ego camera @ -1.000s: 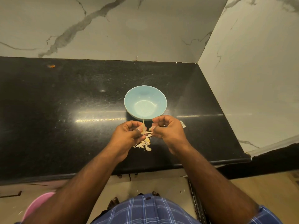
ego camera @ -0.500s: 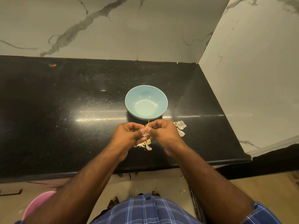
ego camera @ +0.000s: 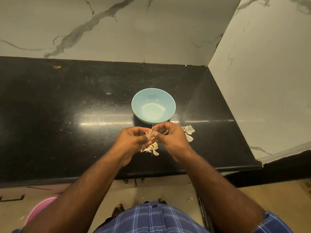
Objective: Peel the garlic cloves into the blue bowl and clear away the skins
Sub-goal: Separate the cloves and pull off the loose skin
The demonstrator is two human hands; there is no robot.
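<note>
Both hands meet just off the counter's front edge: left hand (ego camera: 134,140) pinches the garlic clove (ego camera: 150,135), right hand (ego camera: 170,137) nips its papery skin to strip it. Blue bowl (ego camera: 139,105) waits just behind, empty; loose skins (ego camera: 189,132) drop alongside for clearing.

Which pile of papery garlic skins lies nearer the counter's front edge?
The pale skin pile below the hands; the other pale skin pile lies right of the right hand, farther back.

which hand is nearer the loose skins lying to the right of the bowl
Right. The right hand sits just beside the loose skins, its knuckles almost touching them. The left hand is farther off, on the other side of the garlic clove both hands pinch.
</note>
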